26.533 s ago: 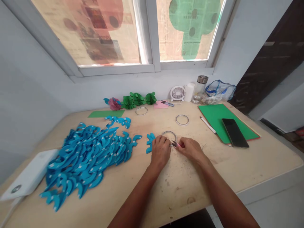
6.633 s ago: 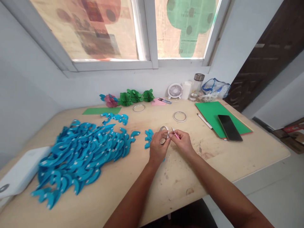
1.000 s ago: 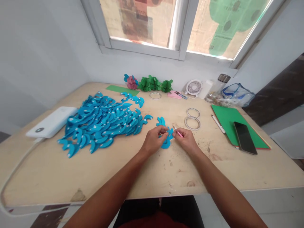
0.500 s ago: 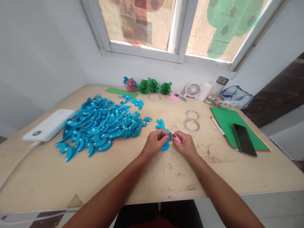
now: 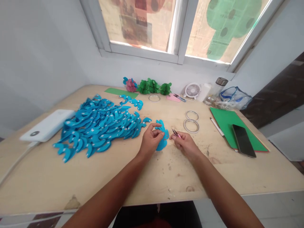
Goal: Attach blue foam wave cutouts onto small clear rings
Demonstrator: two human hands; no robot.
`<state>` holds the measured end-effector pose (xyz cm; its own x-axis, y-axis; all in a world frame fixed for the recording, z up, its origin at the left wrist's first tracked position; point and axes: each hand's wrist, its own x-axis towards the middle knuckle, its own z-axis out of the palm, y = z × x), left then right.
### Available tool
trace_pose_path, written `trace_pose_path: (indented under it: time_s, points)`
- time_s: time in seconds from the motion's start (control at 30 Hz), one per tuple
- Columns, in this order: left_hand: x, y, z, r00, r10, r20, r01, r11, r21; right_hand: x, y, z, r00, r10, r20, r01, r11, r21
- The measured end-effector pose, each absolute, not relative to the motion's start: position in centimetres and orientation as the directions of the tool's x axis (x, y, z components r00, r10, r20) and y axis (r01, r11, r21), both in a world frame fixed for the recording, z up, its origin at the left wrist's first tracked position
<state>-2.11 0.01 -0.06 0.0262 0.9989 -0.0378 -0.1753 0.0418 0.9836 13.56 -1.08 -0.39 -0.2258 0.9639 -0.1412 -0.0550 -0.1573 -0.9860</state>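
Observation:
My left hand [image 5: 152, 137] is over the middle of the table, with thumb and fingertips on a blue cut-out piece [image 5: 162, 145] that has rounded lobes. The thumb covers part of that piece. Just to the right, my right hand [image 5: 186, 144] grips small pink-handled thread snips [image 5: 176, 133]. Their two dark, pointed blades stand slightly apart, tips up and to the left, separate from the blue piece.
A large heap of blue cut-outs with white patches [image 5: 102, 123] spreads on the left, beside a white power bank [image 5: 47, 125]. Metal rings [image 5: 191, 125] lie to the right. Farther right, a phone [image 5: 243, 141] rests on green sheets [image 5: 228, 122]. Green paper ornaments [image 5: 153, 86] stand at the back.
My hands have moved apart. The snips have come away from the blue piece and their blades now point up; the blue piece has shifted slightly left with my left hand.

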Motion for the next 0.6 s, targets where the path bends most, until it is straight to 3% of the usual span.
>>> trace_pose_path:
  time_s: [0.17, 0.3, 0.47, 0.6]
  points:
    - [-2.17, -0.34, 0.23, 0.02, 0.996, 0.091, -0.145, -0.087, 0.986, 13.47, -1.27, 0.1, -0.25, 0.954, -0.163, -0.146, -0.203, -0.968]
    - [-2.21, -0.29, -0.05, 0.069, 0.986, 0.149, -0.05, -0.145, 0.988, 13.49, -1.24, -0.09, -0.235, 0.961, -0.145, -0.089, -0.17, -0.981]
    - [-2.34, -0.42, 0.27, 0.097, 0.991, 0.094, -0.005, -0.094, 0.996, 13.53, -1.19, -0.58, -0.139, 0.99, -0.012, 0.218, 0.019, -0.976]
    - [-2.69, -0.22, 0.52, 0.138, 0.99, -0.005, -0.043, 0.011, 0.999, 13.67, -1.4, -0.45, -0.138, 0.978, 0.156, 0.498, 0.205, -0.843]
